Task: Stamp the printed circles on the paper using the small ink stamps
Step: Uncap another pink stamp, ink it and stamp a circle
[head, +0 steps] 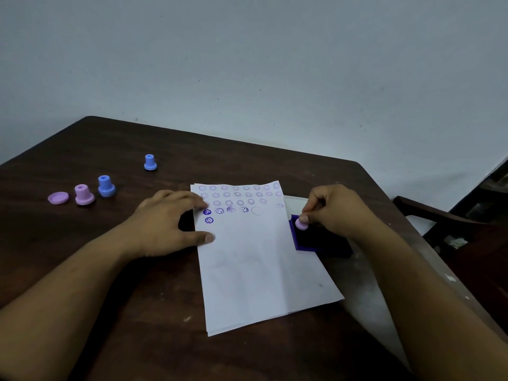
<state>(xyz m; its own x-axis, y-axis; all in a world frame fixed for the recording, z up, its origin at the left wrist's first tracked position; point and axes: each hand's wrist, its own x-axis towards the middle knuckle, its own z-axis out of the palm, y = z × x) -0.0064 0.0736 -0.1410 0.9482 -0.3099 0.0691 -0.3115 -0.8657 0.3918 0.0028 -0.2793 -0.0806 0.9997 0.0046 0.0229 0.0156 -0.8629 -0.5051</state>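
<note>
Pinching pink stamp (301, 224) over ink pad (316, 240), right hand (332, 210); left hand (165, 224) pinning paper (253, 265).

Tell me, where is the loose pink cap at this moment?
In the head view, the pink cap lies flat on the table at far left, just left of the upright pink stamp, away from both hands.

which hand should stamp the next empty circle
Right. The right hand already pinches the pink stamp over the ink pad, beside the empty circle. The left hand lies flat, pinning the paper.
</note>
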